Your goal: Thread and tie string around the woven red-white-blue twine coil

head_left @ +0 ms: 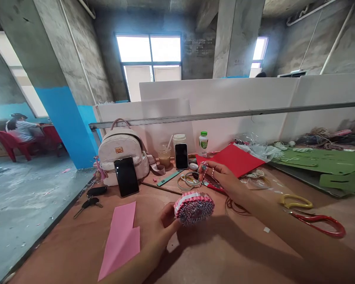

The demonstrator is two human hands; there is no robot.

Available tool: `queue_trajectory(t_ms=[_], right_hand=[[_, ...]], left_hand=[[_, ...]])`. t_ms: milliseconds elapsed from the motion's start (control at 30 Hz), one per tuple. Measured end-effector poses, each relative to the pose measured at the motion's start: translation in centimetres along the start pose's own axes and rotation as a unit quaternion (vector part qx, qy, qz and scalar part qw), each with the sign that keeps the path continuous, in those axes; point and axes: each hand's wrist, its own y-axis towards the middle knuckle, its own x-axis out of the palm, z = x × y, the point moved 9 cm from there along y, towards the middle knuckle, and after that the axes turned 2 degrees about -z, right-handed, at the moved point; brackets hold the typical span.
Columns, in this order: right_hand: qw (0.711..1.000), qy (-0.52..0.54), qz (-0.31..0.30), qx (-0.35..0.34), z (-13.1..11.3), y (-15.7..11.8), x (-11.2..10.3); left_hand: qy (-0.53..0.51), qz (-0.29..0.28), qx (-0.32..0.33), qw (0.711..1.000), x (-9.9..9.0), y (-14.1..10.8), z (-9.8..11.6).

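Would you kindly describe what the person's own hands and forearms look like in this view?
The left hand and the right hand are bare, without gloves, and the forearms show no sleeves. A small teal spot marks one right fingertip, perhaps a ring or nail paint; I cannot tell which.

The left hand (167,225) sits low at centre frame, fingers curled and gripping, with the left forearm (130,272) rising from the bottom edge. The right hand (220,177) reaches higher, fingertips pinched together, the right forearm (284,225) stretching in from the lower right corner.
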Motion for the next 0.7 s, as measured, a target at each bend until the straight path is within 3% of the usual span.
queue_trajectory(t_ms=[200,333,533,700], right_hand=[[0.99,-0.104,-0.085,-0.042,-2.3,-1.1,2.2],[0.986,-0.135,-0.078,-0.067,-2.6,-0.8,1.5],[0.982,-0.163,-0.057,-0.072,-2.6,-0.4,0.4],[0.968,-0.216,-0.08,-0.104,-2.1,-0.2,0.7]], left_hand=[[0.06,0.083,0.033,0.994,-2.6,0.2,0.2],[0.067,0.089,0.025,0.993,-2.8,0.1,0.1],[0.08,0.045,0.031,0.995,-1.6,-0.1,0.3],[0.165,-0.041,0.038,0.985,0.7,-1.5,0.6]])
